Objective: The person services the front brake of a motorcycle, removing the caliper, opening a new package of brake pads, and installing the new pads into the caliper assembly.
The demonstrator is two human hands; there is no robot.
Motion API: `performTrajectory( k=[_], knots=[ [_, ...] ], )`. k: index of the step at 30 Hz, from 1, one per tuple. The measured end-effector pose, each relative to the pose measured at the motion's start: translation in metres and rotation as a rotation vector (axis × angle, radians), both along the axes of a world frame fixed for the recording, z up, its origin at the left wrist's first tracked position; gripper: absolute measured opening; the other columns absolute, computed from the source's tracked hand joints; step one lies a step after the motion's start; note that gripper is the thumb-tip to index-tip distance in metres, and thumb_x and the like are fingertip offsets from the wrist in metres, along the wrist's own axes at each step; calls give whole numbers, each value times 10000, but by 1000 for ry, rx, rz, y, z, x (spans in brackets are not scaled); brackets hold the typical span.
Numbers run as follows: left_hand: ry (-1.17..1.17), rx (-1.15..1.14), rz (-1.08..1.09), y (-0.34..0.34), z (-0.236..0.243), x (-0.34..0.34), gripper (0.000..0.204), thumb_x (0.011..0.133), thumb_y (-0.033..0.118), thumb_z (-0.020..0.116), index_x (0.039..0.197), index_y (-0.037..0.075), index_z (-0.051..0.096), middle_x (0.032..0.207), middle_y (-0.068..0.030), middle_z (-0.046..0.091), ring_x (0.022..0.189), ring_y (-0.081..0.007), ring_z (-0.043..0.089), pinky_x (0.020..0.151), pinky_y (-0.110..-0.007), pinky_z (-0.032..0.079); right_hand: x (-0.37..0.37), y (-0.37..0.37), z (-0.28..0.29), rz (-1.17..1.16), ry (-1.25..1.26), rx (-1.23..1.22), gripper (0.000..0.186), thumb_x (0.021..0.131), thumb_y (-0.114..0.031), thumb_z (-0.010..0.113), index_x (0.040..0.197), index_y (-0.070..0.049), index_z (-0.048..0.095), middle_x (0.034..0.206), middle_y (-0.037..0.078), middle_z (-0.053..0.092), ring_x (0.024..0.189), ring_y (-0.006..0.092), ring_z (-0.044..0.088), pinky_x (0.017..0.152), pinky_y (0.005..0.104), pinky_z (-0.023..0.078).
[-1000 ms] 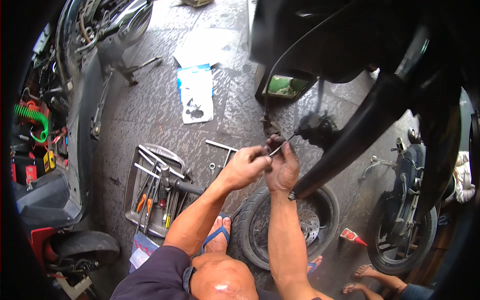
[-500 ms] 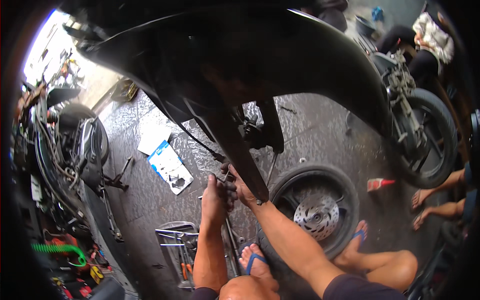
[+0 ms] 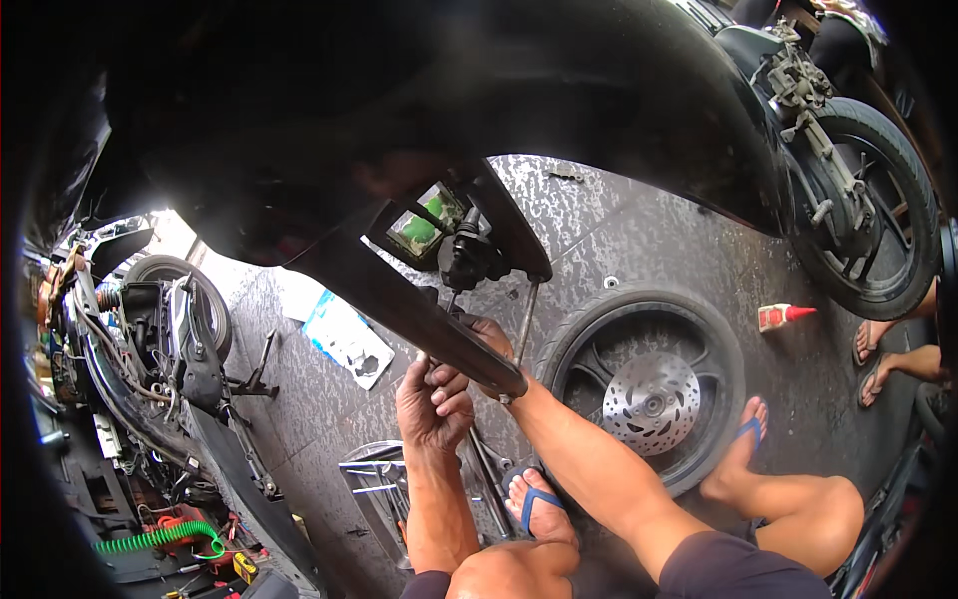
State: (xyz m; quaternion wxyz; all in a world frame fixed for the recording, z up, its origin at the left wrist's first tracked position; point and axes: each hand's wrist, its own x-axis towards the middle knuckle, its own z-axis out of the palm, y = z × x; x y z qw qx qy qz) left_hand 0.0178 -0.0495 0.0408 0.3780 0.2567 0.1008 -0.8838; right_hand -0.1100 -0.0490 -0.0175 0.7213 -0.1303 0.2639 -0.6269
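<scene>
My left hand (image 3: 435, 401) is curled closed beside a long dark bar (image 3: 439, 334) of the raised motorbike, thumb and fingertips at its near edge; what they pinch cannot be made out. My right hand (image 3: 489, 334) reaches behind the same bar. Its back shows above the bar, while its fingers are mostly hidden. Just beyond the right hand, a black mechanical part (image 3: 467, 260) hangs between this bar and a second one (image 3: 514, 225). A thin metal rod (image 3: 528, 319) slopes down from the second bar. Black bodywork (image 3: 399, 100) fills the top of the view.
A wheel with a brake disc (image 3: 651, 402) lies right of my forearm. Metal tools (image 3: 374, 489) rest on a tray near my left forearm. Also around are a blue-white package (image 3: 344, 339), a red-tipped bottle (image 3: 783, 317), stripped motorbike parts (image 3: 190, 369), another motorbike (image 3: 838, 200) and a person's feet (image 3: 873, 359).
The view has shifted, and the bodywork fills more of the top. My left hand has turned and its fingers curl more toward the bar. My right hand has slid farther behind the bar.
</scene>
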Motion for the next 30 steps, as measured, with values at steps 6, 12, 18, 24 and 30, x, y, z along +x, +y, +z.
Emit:
performTrajectory(
  k=[6, 12, 18, 24, 30],
  knots=[
    [-467, -273, -124, 4, -3, 3, 223, 987, 273, 611, 931, 58, 592, 715, -50, 583, 519, -76, 478, 451, -227, 404, -4, -4, -10, -24, 33, 21, 250, 1027, -223, 547, 1016, -15, 685, 796, 69, 700, 648, 136, 664, 572, 268, 546],
    [-314, -244, -116, 8, -11, 14, 337, 1014, 393, 526, 898, 82, 581, 697, -46, 559, 500, -105, 456, 432, -253, 378, 10, -7, -6, -166, 173, 38, 251, 1019, -257, 568, 1031, -32, 679, 837, 54, 689, 686, 117, 633, 608, 262, 503],
    [-404, -172, -89, 19, -24, 21, 346, 960, 442, 584, 944, 96, 603, 723, -19, 538, 489, -99, 430, 405, -239, 347, 21, 0, -45, -256, 452, -28, 229, 1023, -301, 568, 1099, -97, 639, 967, 12, 664, 842, 87, 590, 718, 266, 464],
    [-317, -182, -86, 15, -31, 25, 289, 972, 384, 576, 947, 97, 602, 703, -16, 562, 478, -93, 437, 423, -230, 367, 28, 2, -1, -57, 604, 67, 220, 1018, -245, 566, 998, -54, 672, 750, 40, 637, 590, 101, 569, 530, 226, 448],
    [-1125, -788, -246, 10, -38, 31, 223, 933, 272, 645, 901, 51, 649, 701, -37, 599, 534, -127, 512, 475, -264, 397, 16, 20, -23, -177, 379, 170, 136, 972, -178, 605, 990, -46, 636, 789, 46, 636, 758, 142, 626, 665, 305, 521]
  ],
)
